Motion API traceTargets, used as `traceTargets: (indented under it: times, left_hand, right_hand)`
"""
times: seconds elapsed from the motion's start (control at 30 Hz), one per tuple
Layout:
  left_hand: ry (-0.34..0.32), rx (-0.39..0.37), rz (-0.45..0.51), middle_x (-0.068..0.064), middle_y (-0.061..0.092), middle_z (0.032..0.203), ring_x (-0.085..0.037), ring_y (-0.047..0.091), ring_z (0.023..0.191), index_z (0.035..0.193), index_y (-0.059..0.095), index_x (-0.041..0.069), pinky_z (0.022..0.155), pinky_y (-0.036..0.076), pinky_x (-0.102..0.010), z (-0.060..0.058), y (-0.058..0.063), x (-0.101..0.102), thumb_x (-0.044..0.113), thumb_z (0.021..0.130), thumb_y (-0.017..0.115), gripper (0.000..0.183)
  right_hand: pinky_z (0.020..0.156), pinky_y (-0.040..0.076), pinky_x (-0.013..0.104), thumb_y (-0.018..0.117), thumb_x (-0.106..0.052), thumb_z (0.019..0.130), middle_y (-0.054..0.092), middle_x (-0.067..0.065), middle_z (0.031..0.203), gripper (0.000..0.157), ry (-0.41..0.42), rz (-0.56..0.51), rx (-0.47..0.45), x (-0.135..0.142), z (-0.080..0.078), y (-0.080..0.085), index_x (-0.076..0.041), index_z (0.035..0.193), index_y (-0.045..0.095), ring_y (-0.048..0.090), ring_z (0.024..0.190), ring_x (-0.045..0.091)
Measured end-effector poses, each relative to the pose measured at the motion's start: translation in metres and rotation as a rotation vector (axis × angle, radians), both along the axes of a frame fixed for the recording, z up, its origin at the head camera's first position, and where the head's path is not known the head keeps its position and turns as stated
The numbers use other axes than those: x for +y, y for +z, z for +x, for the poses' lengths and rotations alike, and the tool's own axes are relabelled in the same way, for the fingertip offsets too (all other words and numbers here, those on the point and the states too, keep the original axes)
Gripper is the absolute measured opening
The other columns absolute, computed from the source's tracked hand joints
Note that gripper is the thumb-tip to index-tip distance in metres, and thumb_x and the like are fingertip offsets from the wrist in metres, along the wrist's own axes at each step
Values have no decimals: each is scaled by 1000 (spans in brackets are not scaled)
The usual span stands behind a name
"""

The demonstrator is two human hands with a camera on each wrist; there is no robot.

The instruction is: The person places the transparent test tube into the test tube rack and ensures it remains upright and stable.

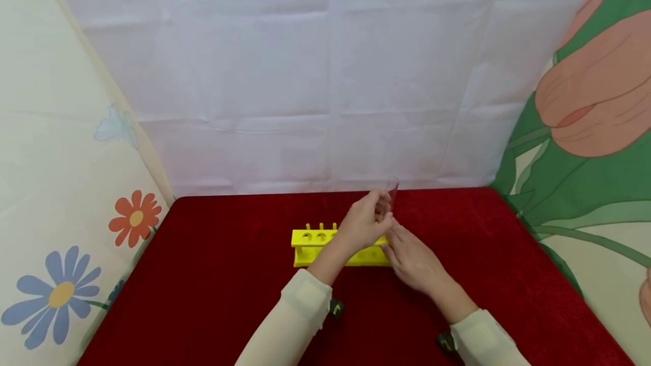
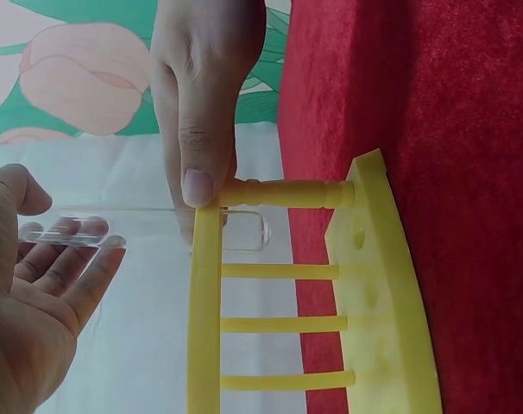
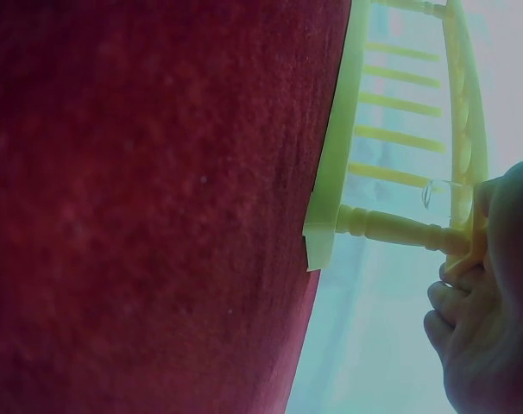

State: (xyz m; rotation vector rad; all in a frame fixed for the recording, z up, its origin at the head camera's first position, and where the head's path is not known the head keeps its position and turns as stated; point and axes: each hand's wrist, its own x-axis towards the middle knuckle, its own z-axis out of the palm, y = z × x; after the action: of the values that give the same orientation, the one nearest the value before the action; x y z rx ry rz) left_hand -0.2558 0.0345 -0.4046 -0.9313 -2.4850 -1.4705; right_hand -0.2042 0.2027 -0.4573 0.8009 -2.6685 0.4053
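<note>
A yellow test tube rack (image 1: 300,239) stands on the red cloth, with round holes along its top bar and a row of pegs. My left hand (image 1: 363,222) holds a clear test tube (image 1: 392,188) between thumb and fingers above the rack's right end. In the left wrist view, the tube's rounded bottom (image 2: 255,230) is through the top bar (image 2: 205,328) and above the base (image 2: 382,293). My right hand (image 1: 414,258) grips the right end of the top bar, thumb on one side and fingers on the other. The right wrist view shows the tube bottom (image 3: 436,197) beside the end post (image 3: 400,228).
Red cloth (image 1: 203,275) covers the table. A creased white sheet (image 1: 325,72) hangs behind it, and flower-printed sheets (image 1: 61,196) stand at both sides. Small dark devices (image 1: 337,308) sit by the wrists.
</note>
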Motion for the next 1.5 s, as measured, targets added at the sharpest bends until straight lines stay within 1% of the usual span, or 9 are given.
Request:
traceTargets:
  times: [0.2,0.4,0.7,0.8,0.97,1.17,1.33,1.5]
  left_hand:
    - [-5,1,-13,1,64,112,-6,57,95,125,54,8,86,52,-17,2,1,-1,12,97,64,31]
    - [2,-5,-32,2,64,112,-5,57,95,125,54,11,87,51,-17,3,-2,-2,14,97,64,30]
    - [-3,13,-30,1,64,112,-6,57,95,126,54,7,88,52,-17,4,-4,-2,15,97,64,32]
    - [-3,19,-34,1,64,112,-6,57,96,127,54,6,89,51,-18,3,-5,-2,15,97,64,33]
    - [-2,18,-32,2,64,111,-5,57,96,127,55,6,88,51,-18,3,-5,-2,15,97,64,33]
    - [-1,21,-34,1,64,111,-5,58,96,126,55,6,89,51,-17,3,-5,-3,15,96,65,33]
    - [7,23,-41,1,64,110,-5,59,96,124,55,8,89,51,-16,3,-6,-3,16,96,66,31]
    - [7,24,-60,1,64,112,-5,59,99,124,54,11,90,51,-17,2,-9,-3,17,97,65,30]
  right_hand:
    - [113,38,54,56,-15,102,43,28,152,49,-8,22,-16,1,-1,0,7,145,45,44,140,41]
    - [113,37,54,55,-14,102,41,31,152,52,-1,6,-27,0,0,-1,9,147,42,43,140,43]
    - [112,38,54,56,-13,102,42,31,151,54,8,19,-1,0,-1,-1,10,147,40,44,139,43]
    - [112,38,55,56,-13,102,42,31,151,53,7,16,-8,0,-1,-1,10,147,41,43,139,43]
    - [113,38,55,55,-14,103,42,31,151,53,9,9,-24,0,-1,-1,10,147,40,43,140,43]
    - [114,37,54,54,-15,104,40,30,152,53,-2,24,-41,0,0,0,9,149,39,42,141,43]
    - [114,36,54,53,-15,104,41,30,152,53,-6,28,-55,0,0,2,9,149,40,41,141,43]
    - [115,36,54,52,-17,105,40,27,154,53,-20,12,-94,-1,1,4,6,151,37,40,143,41]
